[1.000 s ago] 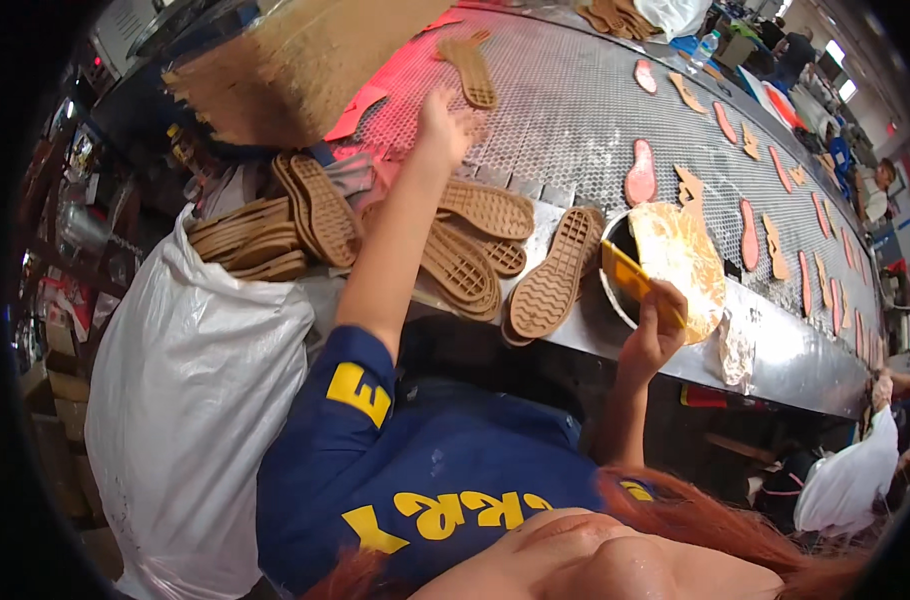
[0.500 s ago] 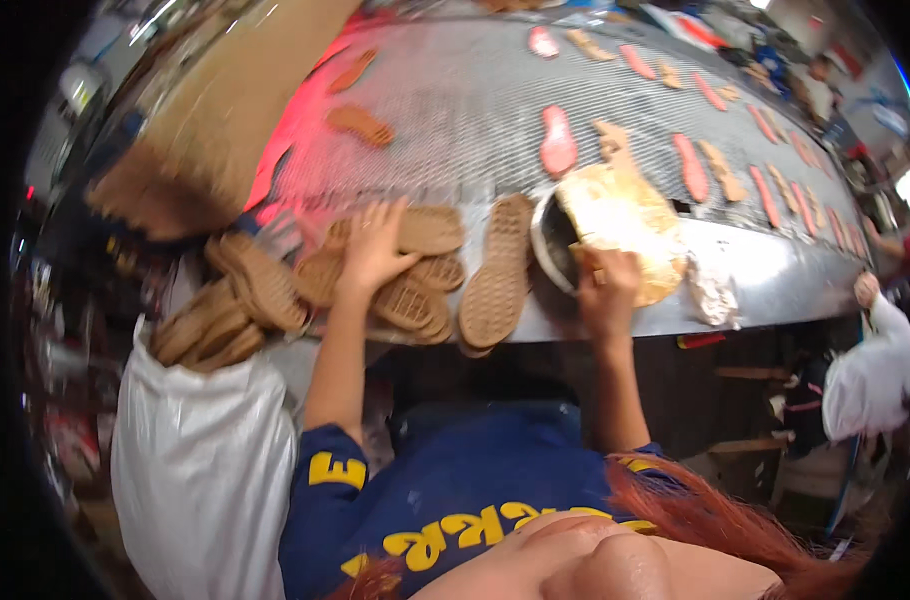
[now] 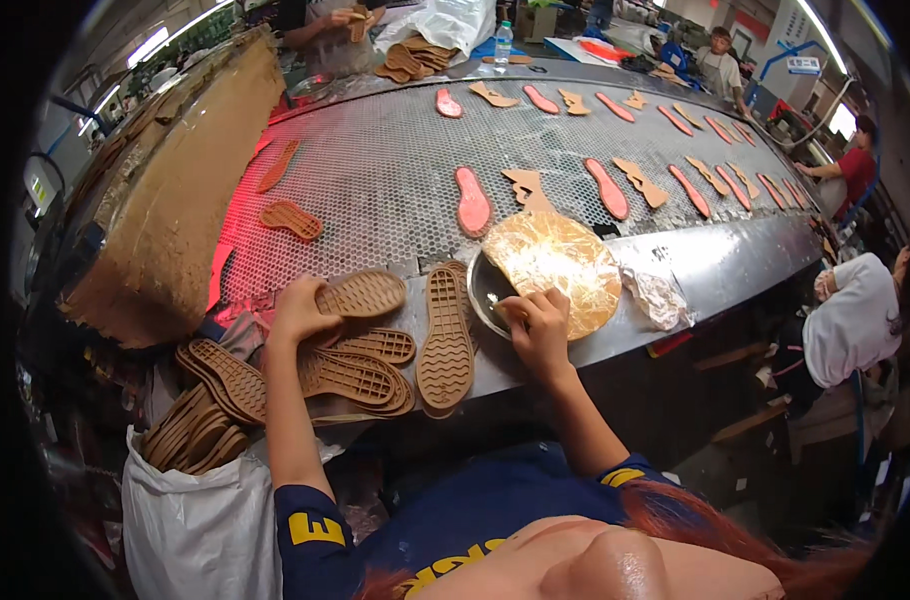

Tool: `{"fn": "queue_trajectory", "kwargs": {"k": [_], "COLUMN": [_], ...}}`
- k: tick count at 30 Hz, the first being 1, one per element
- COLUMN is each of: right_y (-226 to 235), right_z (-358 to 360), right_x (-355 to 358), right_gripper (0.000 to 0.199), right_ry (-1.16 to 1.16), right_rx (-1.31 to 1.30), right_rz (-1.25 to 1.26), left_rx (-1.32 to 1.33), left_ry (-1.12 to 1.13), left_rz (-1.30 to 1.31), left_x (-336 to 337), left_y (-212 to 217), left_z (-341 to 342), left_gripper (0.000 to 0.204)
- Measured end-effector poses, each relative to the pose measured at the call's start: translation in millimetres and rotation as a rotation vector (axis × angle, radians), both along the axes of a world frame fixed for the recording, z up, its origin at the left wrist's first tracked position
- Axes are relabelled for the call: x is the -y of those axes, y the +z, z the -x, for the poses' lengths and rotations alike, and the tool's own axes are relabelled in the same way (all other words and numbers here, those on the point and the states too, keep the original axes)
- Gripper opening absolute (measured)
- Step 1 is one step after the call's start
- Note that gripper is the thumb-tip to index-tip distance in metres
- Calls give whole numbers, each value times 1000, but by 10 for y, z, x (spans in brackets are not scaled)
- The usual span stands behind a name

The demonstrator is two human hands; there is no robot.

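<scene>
My left hand [image 3: 303, 312] is closed on the end of a brown shoe sole [image 3: 367, 294], above a pile of patterned soles [image 3: 350, 378] at the table's near edge. More soles [image 3: 445, 345] lie stacked upright in the view, between my hands. My right hand [image 3: 541, 335] is pinched at the near side of a round metal bowl [image 3: 487, 292]; what its fingers hold, if anything, is hidden. A shiny, golden-brown round board [image 3: 545, 250] partly covers that bowl.
Pink soles [image 3: 473, 202] and tan cut pieces [image 3: 528, 188] lie in rows on the mesh conveyor [image 3: 375, 160]. Two brown soles rest near the red-lit cover [image 3: 175, 190]. Crumpled plastic [image 3: 655, 296] lies right of the bowl. A white sack [image 3: 205, 520] holds soles. Several people work around the conveyor.
The view has shifted and sharpened, showing more of the far conveyor. My left hand has gone from lying over the pile to gripping a sole's end. My right hand stays at the bowl.
</scene>
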State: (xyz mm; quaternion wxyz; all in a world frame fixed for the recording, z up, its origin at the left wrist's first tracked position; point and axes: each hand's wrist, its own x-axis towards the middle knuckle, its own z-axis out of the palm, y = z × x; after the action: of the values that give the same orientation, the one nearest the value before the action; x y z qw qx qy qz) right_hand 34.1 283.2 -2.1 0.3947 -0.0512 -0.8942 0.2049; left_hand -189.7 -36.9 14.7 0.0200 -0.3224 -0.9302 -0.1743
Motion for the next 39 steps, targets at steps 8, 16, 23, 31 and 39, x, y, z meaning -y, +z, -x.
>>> {"fn": "queue_trajectory", "kwargs": {"k": [8, 16, 23, 31, 39], "right_y": [4, -91, -40, 324, 422], "right_z": [-20, -8, 79, 44, 5], "right_x": [10, -37, -92, 425, 699], "right_gripper": [14, 9, 16, 27, 20], "right_ry": [22, 258, 435, 564, 424], "right_rx": [-24, -39, -426, -599, -367], "right_rz": [105, 1037, 1540, 1235, 361], "left_rx": [769, 1304, 1430, 1467, 1527], "left_ry": [299, 109, -198, -248, -349], "left_rz": [-1280, -1811, -1756, -1579, -1528], "left_x": [-113, -140, -498, -687, -664], "left_y": [342, 69, -75, -112, -142], "left_z": [-734, -1731, -2081, -2249, -2291], "left_gripper": [43, 45, 72, 78, 81]}}
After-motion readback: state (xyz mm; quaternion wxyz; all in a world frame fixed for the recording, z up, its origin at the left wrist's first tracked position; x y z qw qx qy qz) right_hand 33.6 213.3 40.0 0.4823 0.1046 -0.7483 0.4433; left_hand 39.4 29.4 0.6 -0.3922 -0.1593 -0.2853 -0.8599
